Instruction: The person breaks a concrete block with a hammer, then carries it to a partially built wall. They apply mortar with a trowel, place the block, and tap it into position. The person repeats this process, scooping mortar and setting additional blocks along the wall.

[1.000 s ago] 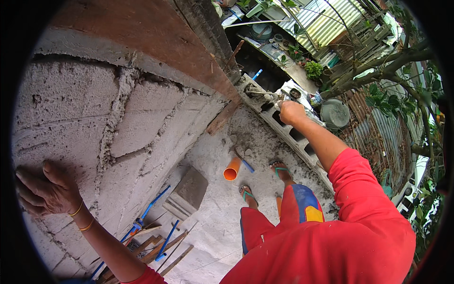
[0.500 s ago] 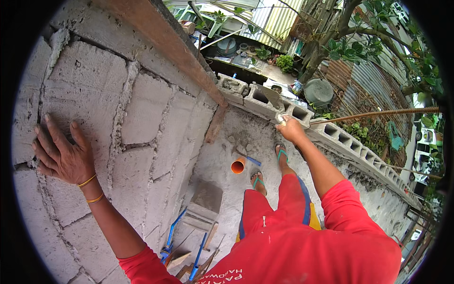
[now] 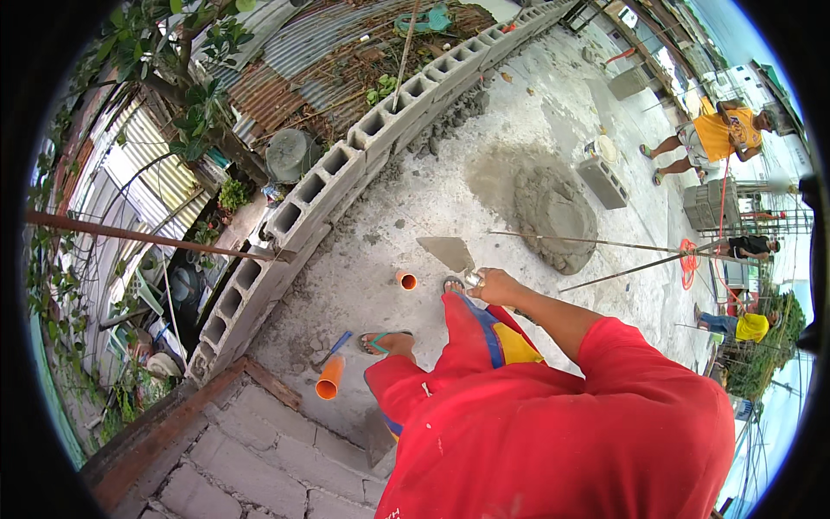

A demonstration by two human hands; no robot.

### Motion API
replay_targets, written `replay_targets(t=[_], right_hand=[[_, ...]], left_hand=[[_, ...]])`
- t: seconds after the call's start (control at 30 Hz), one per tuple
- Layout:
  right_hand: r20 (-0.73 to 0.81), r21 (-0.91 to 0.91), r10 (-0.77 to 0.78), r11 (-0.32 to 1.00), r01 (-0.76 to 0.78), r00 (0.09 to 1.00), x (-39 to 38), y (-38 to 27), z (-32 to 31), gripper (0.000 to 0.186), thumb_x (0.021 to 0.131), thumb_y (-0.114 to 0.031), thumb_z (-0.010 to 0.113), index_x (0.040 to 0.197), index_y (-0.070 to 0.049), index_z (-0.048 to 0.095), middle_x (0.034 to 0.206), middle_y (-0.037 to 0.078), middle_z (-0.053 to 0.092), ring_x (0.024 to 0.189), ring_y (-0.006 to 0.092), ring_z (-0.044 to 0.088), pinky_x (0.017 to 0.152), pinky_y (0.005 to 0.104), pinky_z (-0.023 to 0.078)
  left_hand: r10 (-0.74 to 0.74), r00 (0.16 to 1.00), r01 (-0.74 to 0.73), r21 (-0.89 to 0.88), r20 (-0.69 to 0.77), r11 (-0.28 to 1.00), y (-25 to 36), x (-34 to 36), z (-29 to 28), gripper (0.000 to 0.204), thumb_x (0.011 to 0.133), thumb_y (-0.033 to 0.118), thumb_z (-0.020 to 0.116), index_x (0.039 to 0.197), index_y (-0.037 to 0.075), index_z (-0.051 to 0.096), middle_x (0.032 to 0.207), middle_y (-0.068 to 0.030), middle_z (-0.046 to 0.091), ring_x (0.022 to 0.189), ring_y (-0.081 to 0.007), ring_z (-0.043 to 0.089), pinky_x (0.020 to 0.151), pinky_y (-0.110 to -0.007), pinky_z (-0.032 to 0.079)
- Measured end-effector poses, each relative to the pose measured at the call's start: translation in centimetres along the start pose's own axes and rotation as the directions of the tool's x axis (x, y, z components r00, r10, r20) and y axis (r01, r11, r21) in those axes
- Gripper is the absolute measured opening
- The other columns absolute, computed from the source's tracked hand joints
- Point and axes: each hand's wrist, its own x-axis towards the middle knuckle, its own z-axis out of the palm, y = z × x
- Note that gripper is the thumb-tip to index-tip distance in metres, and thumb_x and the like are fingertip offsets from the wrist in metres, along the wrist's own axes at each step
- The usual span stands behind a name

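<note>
My right hand [image 3: 493, 287] is closed round the handle of a trowel [image 3: 448, 253], whose grey pointed blade hangs above the concrete floor, beside my sandalled foot. Beyond the trowel, to the right, lies a round heap of wet mortar [image 3: 555, 212]. Left of my feet an orange pipe [image 3: 328, 382] stands beside a blue-handled tool [image 3: 334, 348]. A second orange pipe [image 3: 407, 280] is nearer the trowel blade. My left hand is out of the picture.
A low hollow-block wall [image 3: 322, 177] curves along the left, with a rusty rebar [image 3: 147, 235] reaching across it. A plastered block wall [image 3: 251, 450] rises at lower left. Past the mortar are a grey block [image 3: 603, 182], a bucket [image 3: 600, 149] and a person in orange [image 3: 724, 134].
My view has swung right, from the plastered wall to the mortar heap and the people. The trowel has moved from the hollow-block wall to over the floor. My left hand has left the view.
</note>
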Motion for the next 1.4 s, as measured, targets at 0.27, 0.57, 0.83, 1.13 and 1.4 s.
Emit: replay_targets(t=[0.27, 0.57, 0.83, 1.13, 1.4], right_hand=[[-0.15, 0.4, 0.122, 0.915, -0.053, 0.981, -0.9, 19.3, -2.9, 0.069, 0.085, -0.042, 0.079, 0.127, 0.008, 0.06, 0.078, 0.02, 0.07, 0.062, 0.0265, 0.071, 0.066, 0.0396, 0.058], [0.068, 0.331, -0.035, 0.943, 0.01, 0.997, -0.1, 27.8, -13.2, 0.06, 0.084, -0.043, 0.079, 0.117, 0.005, 0.064, 0.081, 0.019, 0.071, 0.064, 0.0281, 0.071, 0.066, 0.0396, 0.058], [-0.128, 0.33, -0.069, 0.938, 0.108, 0.989, -0.7, 23.7, -13.6, 0.059, 0.079, -0.048, 0.078, 0.114, -0.001, 0.069, 0.103, 0.025, 0.073, 0.1, 0.0412, 0.071, 0.089, 0.0461, 0.055], [-0.321, 0.259, -0.016, 0.96, 0.104, 0.947, -5.4, 21.2, -6.5, 0.065, 0.082, -0.057, 0.072, 0.115, -0.002, 0.069, 0.111, 0.028, 0.071, 0.109, 0.0428, 0.068, 0.095, 0.0482, 0.053], [-0.178, 0.479, 0.074, 0.878, 0.021, 0.981, -11.6, 17.1, -3.9, 0.061, 0.087, -0.049, 0.076, 0.122, -0.001, 0.064, 0.085, 0.016, 0.072, 0.062, 0.0233, 0.072, 0.063, 0.0377, 0.058]], left_hand=[[0.574, 0.739, 0.182, -0.925, 0.352, 0.334, 39.3, -19.6, -15.3, 0.042, 0.101, 0.028, 0.066, 0.077, -0.007, 0.061, 0.067, -0.0188, 0.06, 0.058, -0.0274, 0.051, 0.06, -0.044, 0.044], [0.801, 0.328, 0.791, -0.319, -0.501, -0.523, 55.2, -3.2, -62.0, 0.033, 0.09, 0.011, 0.075, 0.12, -0.002, 0.071, 0.103, -0.0143, 0.064, 0.093, -0.0215, 0.063, 0.087, -0.035, 0.054], [-0.08, 0.014, 0.834, 0.056, -0.997, -0.548, 48.2, 11.0, -74.6, 0.026, 0.087, 0.021, 0.073, 0.103, 0.001, 0.069, 0.101, -0.0159, 0.063, 0.094, -0.033, 0.063, 0.081, -0.04, 0.048], [-0.32, 0.07, 0.688, 0.278, -0.945, -0.67, 39.4, 14.3, -70.0, 0.018, 0.084, 0.027, 0.068, 0.084, 0.01, 0.061, 0.097, -0.0056, 0.057, 0.095, -0.0303, 0.059, 0.085, -0.043, 0.043], [-0.292, 0.115, -0.026, 0.291, -0.949, -0.956, 31.2, 15.5, -68.4, 0.018, 0.076, 0.031, 0.065, 0.073, 0.013, 0.066, 0.093, -0.0056, 0.056, 0.086, -0.025, 0.055, 0.08, -0.044, 0.043]])
